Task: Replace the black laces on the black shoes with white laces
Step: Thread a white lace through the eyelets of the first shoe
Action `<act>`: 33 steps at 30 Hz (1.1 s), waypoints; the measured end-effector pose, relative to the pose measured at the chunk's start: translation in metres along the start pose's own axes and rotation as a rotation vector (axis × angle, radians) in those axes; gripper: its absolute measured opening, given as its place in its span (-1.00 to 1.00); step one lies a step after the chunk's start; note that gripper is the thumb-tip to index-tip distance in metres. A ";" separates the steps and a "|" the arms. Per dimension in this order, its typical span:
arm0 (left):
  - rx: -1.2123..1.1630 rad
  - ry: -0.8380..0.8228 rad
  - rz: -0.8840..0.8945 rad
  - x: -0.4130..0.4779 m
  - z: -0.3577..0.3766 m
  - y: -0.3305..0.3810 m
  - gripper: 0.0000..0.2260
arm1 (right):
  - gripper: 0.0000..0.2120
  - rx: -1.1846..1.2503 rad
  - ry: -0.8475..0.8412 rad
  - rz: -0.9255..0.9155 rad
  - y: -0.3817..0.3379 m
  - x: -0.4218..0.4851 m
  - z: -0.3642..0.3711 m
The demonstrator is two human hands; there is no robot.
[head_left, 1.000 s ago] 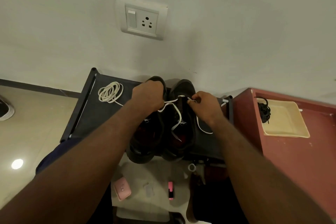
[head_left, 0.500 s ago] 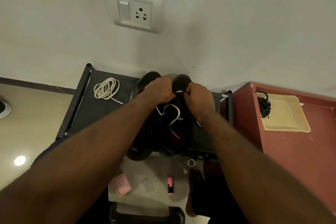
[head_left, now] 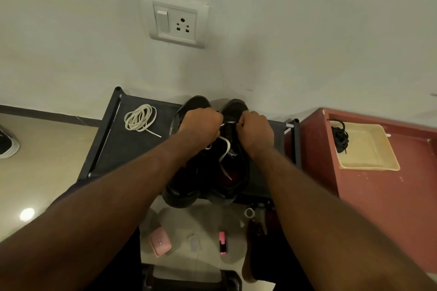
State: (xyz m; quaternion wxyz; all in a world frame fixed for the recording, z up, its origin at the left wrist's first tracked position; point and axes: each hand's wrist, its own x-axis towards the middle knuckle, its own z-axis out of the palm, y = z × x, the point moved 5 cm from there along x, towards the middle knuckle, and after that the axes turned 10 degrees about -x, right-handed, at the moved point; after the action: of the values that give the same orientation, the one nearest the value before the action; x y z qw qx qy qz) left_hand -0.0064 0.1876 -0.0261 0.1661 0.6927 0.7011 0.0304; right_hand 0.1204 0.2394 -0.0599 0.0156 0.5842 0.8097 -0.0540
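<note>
Two black shoes stand side by side on a dark rack top (head_left: 111,144), toes to the wall: the left shoe (head_left: 182,186) and the right shoe (head_left: 236,172). A white lace (head_left: 225,146) runs across the right shoe's front eyelets and trails down its tongue. My left hand (head_left: 201,125) pinches the lace at the shoe's left side. My right hand (head_left: 256,132) is curled on the lace at the right side. A coiled white lace (head_left: 140,117) lies on the rack's left part. A bundle of black laces (head_left: 340,137) sits in a cream tray (head_left: 369,149).
The cream tray lies on a red cabinet (head_left: 390,208) right of the rack. A wall socket (head_left: 176,20) is above the shoes. Below the rack are a pink case (head_left: 160,241), a pink-black small item (head_left: 222,242) and a shoe (head_left: 8,143) at far left on the floor.
Both hands have moved from mid-shoe toward the toe end and closer together, drawing the white lace tight across the right shoe. The loop of lace at the right of the shoe is gone.
</note>
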 end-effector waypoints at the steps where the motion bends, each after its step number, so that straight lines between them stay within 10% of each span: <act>1: -0.050 0.002 -0.045 0.000 -0.001 -0.005 -0.83 | -0.85 0.010 -0.007 0.014 0.000 0.000 0.000; 8: -0.555 0.135 -0.256 -0.032 0.002 -0.026 -0.85 | -0.92 0.367 -0.036 0.101 0.011 -0.012 -0.019; 12: -1.399 0.170 -0.331 -0.041 -0.019 -0.018 -0.90 | -0.91 0.722 0.100 0.128 0.013 -0.063 -0.055; 18: -2.122 0.044 -0.362 -0.040 -0.033 0.011 -0.87 | -0.77 1.034 -0.206 -0.130 -0.036 -0.079 -0.058; 25: -2.108 0.332 -0.493 -0.032 -0.026 -0.036 -0.80 | -0.82 0.744 -0.091 0.002 0.009 -0.063 -0.073; 33: -1.660 0.486 -0.498 -0.019 -0.010 -0.065 -0.85 | -0.80 1.236 0.023 0.256 0.069 -0.052 -0.067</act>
State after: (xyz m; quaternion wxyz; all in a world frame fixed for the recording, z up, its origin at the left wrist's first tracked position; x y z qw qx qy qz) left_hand -0.0718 0.1682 -0.0310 0.4621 0.1522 0.5993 0.6357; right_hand 0.2044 0.2189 0.0062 -0.3273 0.5782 0.5525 -0.5033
